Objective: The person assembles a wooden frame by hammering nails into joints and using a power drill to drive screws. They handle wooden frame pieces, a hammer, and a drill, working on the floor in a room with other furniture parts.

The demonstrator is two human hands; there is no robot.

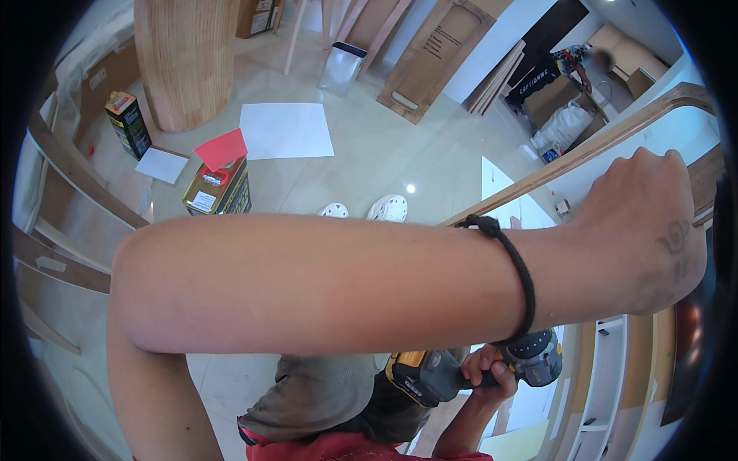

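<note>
My left forearm crosses the view from left to right, with a black cord bracelet at the wrist. At its end my left hand [642, 223] is closed round part of a wooden frame [584, 161], its fingers mostly hidden behind the back of the hand. The frame has a long rail and a rounded corner. Below the forearm, my right hand [490, 372] grips the handle of a yellow-and-black cordless drill [536, 359]. The drill's battery [409, 376] rests near my lap, and its front end points to the right. The bit cannot be made out.
On the floor ahead stand two rectangular metal cans [219, 190] [127, 123], near white sheets [286, 131] and a thick wooden column [187, 61]. Curved wooden parts [81, 177] are at left. A cardboard panel [438, 58] leans behind. Another person [550, 73] bends at far right.
</note>
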